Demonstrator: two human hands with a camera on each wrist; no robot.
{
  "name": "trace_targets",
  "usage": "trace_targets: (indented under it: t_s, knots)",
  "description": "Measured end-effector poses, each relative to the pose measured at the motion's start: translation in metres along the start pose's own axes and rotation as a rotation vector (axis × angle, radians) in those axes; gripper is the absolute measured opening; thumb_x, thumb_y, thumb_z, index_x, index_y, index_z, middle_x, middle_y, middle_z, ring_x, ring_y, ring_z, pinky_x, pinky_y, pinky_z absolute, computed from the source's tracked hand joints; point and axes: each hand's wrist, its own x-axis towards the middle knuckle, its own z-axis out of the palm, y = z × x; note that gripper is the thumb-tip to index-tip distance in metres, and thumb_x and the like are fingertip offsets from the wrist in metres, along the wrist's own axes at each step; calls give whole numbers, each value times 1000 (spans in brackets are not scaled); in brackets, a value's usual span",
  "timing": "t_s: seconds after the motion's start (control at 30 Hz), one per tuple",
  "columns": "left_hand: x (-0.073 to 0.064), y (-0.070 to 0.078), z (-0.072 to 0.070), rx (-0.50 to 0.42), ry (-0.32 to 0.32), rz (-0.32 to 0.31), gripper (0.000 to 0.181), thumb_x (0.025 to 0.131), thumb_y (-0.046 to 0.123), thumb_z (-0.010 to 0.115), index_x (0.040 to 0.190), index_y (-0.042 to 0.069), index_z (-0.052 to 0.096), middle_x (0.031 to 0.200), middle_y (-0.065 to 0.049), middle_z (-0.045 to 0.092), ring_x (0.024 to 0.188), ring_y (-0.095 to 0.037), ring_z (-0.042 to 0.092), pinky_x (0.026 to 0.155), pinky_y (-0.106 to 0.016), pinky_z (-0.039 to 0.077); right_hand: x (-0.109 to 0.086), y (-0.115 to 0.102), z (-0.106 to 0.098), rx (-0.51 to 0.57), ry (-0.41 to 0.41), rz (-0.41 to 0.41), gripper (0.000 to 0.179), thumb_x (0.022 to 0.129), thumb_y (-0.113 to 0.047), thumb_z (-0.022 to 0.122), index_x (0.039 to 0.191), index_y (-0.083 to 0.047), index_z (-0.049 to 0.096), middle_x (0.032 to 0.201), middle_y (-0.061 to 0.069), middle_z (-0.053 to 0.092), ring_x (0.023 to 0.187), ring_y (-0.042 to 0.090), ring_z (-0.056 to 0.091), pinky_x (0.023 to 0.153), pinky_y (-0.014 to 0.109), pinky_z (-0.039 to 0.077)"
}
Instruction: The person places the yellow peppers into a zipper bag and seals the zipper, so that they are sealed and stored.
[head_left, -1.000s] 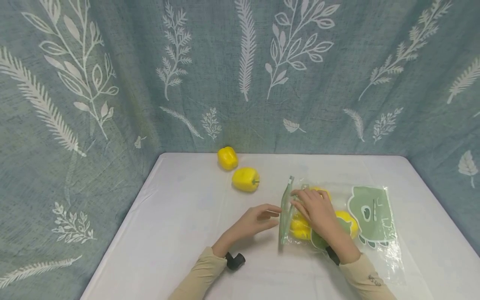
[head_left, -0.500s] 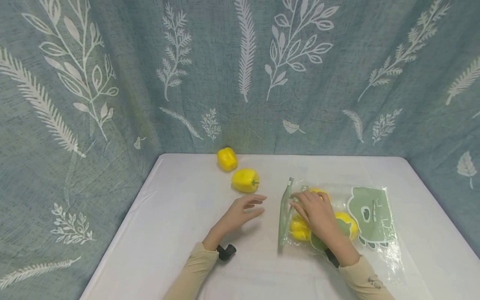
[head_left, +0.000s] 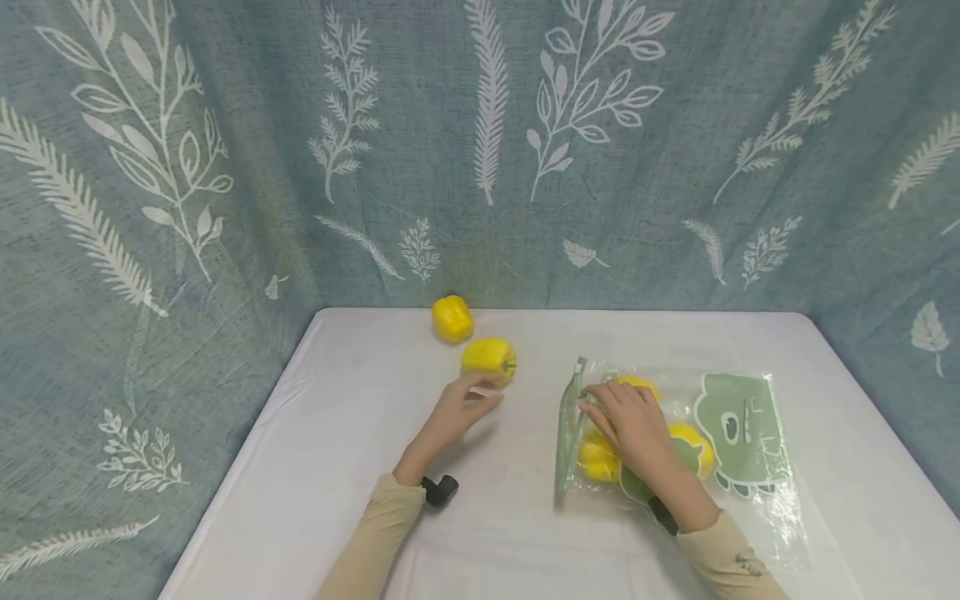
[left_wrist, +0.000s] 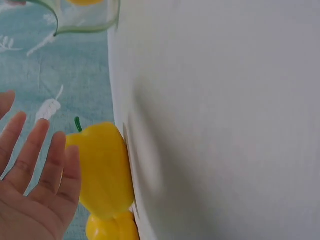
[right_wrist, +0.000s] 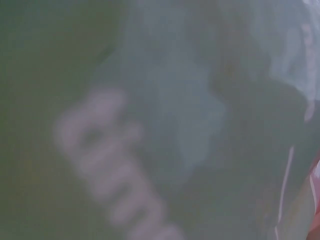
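Note:
My left hand [head_left: 453,412], fingers apart and thumb spread, is right at a yellow bell pepper [head_left: 487,354] and overlaps its near side in the head view. From the left wrist, its fingertips [left_wrist: 72,155] show beside that pepper [left_wrist: 107,170], and nothing is in the palm. On the right, a clear zip bag [head_left: 787,525] with a green cartoon print lies flat, with yellow bell peppers [head_left: 598,454] inside. My right hand [head_left: 637,429] pinches the bag near its mouth, fingers bent. Blurred green film [right_wrist: 150,75] fills the right wrist view and hides the fingertips.
A second loose bell pepper [head_left: 452,319] sits farther back, close to the table's rear edge. The bag's green zip strip [head_left: 567,433] stands up on its left side. A patterned curtain [head_left: 420,150] rises behind the white table [head_left: 300,467].
My left hand has left the bag's mouth and moved left to the nearer loose pepper. My right hand and the bag have stayed in place.

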Motion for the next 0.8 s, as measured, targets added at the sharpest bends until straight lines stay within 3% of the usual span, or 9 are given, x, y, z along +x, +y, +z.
trace_targets:
  t_s: [0.2, 0.4, 0.63, 0.8]
  knots:
    - [9, -24, -6, 58, 112, 36, 30, 88, 9, 62, 117, 3, 59, 118, -11, 60, 107, -28, 54, 84, -35, 51, 1, 2, 1, 8, 5, -4, 23, 91, -31, 57, 108, -15, 60, 92, 0, 60, 88, 21, 58, 85, 41, 40]
    - [10, -7, -18, 15, 143, 29, 32, 86, 2, 62, 117, -6, 56, 120, -22, 56, 110, -39, 50, 87, -52, 48, 1, 4, 3, 7, 1, -4, 23, 91, -32, 57, 107, -15, 60, 94, 0, 62, 89, 21, 58, 86, 41, 40]
    - [27, -40, -22, 85, 165, 3, 37, 86, 14, 66, 121, 6, 57, 129, -11, 53, 121, -28, 44, 93, -46, 45, 2, 5, 4, -2, -9, 1, 24, 91, -32, 56, 108, -15, 60, 96, 0, 63, 92, 21, 59, 88, 42, 39]
    - [35, -47, -25, 107, 143, 12, 40, 84, 14, 69, 121, 6, 57, 134, -12, 49, 126, -31, 37, 99, -51, 39, 2, 5, 2, 2, -16, 7, 24, 91, -33, 56, 108, -15, 61, 96, 0, 63, 91, 20, 58, 89, 42, 38]
